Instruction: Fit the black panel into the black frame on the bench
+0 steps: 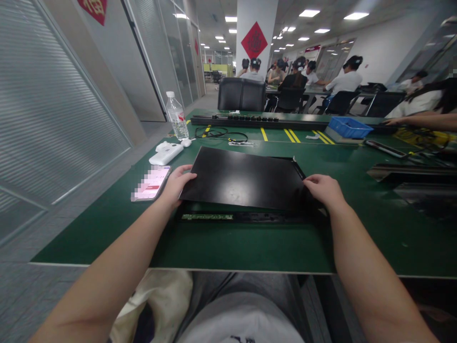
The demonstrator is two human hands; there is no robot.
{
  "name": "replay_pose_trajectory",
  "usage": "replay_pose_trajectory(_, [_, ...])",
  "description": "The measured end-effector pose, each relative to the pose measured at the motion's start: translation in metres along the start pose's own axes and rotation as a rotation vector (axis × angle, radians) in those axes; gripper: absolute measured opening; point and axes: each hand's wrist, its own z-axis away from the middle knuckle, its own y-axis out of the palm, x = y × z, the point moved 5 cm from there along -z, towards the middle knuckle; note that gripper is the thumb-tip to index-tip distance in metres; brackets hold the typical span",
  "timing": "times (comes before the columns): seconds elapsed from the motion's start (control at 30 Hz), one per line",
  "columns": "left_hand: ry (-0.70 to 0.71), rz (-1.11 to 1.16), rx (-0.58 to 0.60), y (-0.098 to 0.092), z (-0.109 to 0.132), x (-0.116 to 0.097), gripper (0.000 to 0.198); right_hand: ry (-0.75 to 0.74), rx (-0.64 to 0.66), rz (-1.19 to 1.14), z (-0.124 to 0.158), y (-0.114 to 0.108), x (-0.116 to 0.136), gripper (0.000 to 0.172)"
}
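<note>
- Hands on one flat black panel [246, 178], mid-table, on the green mat [250, 243].
- Left hand [177, 185]: fingers curled over the panel's near-left corner, thumb on top, clamped on the edge.
- Right hand [324, 189]: fingers folded down over the near-right corner, gripping the panel; fingertips hidden under the hand.
- Panel's near edge is lifted, tilted off a black chassis [250, 216] underneath; a green circuit strip [207, 216] shows in the gap at front left.
- Panel's far edge looks to rest on the chassis; can't tell exact contact.
- Phone [152, 182] just beside the left hand, screen up, not touching the panel.
- White device [166, 153] and a white mouse [186, 142] beyond the phone; water bottle [177, 116] upright behind them.
- Black cable [221, 133] looped on the mat past the panel; long black unit [260, 121] lies across the far side.
- Blue bin [350, 127] far right; another dark panel [414, 174] at the right edge.
- Co-worker's arm [421, 121] reaches in from far right; seated people [296, 76] in the background.
</note>
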Motion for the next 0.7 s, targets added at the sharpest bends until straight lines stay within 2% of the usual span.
replay_pose_trajectory(0.33, [-0.003,0.009,0.013,-0.0007,-0.0031,0.0031,0.044,0.029,0.016,-0.019,0.0009,0.0003,-0.001,0.032])
replay_pose_trajectory(0.7, [-0.026,0.005,0.017,0.0034,0.0,0.0016,0.041,-0.012,0.003,0.045,-0.0035,0.0021,-0.0021,0.032])
